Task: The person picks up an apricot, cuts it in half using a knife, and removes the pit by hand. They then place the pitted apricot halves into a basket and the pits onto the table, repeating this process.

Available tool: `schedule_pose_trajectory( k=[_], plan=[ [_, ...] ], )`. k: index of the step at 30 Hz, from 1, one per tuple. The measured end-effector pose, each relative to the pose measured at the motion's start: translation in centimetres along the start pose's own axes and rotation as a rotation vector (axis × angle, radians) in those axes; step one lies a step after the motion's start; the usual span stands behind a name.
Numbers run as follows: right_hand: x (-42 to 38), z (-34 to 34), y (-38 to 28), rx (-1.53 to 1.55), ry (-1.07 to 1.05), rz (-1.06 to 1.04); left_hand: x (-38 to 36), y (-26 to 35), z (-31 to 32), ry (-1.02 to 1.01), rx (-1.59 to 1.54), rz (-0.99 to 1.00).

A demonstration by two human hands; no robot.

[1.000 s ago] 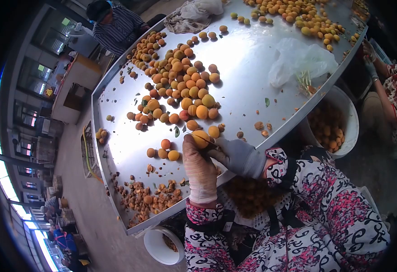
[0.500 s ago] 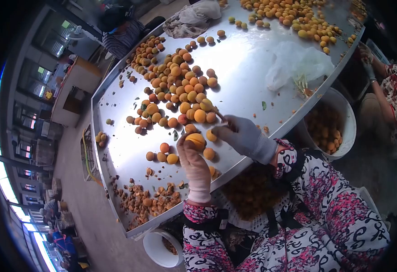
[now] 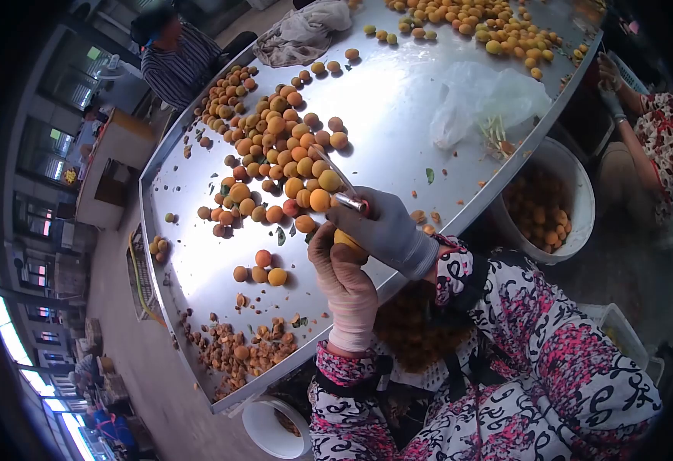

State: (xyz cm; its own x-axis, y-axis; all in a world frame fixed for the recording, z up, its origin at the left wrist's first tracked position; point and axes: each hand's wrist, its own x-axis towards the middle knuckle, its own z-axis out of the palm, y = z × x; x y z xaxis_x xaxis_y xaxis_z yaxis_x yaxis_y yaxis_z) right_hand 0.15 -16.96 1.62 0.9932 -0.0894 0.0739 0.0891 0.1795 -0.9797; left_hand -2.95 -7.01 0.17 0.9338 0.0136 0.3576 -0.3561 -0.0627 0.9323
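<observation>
My left hand (image 3: 344,280), in a pale pinkish glove, is closed round an apricot (image 3: 349,241) near the table's front edge. Much of that fruit is hidden behind my fingers and the other hand. Right beside it, my right hand (image 3: 392,230), in a grey glove, grips a small knife (image 3: 351,202). The knife's shiny handle end shows above my fingers, and its thin blade points up and left over the fruit. A loose heap of orange and yellow apricots (image 3: 279,150) spreads across the metal table (image 3: 386,115) just beyond my hands.
Pitted scraps (image 3: 240,349) lie at the table's near left corner. A clear plastic bag (image 3: 486,104) and a crumpled cloth (image 3: 302,32) rest on the table. Below stand a white bucket (image 3: 582,230) holding apricots and another bucket (image 3: 263,426). Co-workers (image 3: 651,146) sit at the table's sides.
Both hands have come closer together over the apricot. The knife has turned, so its handle and blade show plainly now. The view has shifted slightly, moving the table left.
</observation>
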Motion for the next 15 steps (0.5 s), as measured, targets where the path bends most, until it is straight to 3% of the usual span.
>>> schedule_pose_trajectory(
  k=[4,7,13,15],
  plan=[
    [-0.1,-0.1,0.5,-0.077,-0.033,-0.014,0.1,0.0,-0.8,-0.1,0.032,0.004],
    [-0.4,0.0,0.1,-0.022,0.008,0.035,-0.1,0.5,-0.8,-0.189,0.045,-0.167],
    [-0.5,0.5,0.9,-0.271,0.101,-0.318,-0.2,-0.4,0.0,-0.08,-0.187,-0.12],
    [-0.3,0.7,1.0,-0.448,0.11,-0.583,0.4,-0.9,0.0,0.033,-0.42,-0.437]
  ],
)
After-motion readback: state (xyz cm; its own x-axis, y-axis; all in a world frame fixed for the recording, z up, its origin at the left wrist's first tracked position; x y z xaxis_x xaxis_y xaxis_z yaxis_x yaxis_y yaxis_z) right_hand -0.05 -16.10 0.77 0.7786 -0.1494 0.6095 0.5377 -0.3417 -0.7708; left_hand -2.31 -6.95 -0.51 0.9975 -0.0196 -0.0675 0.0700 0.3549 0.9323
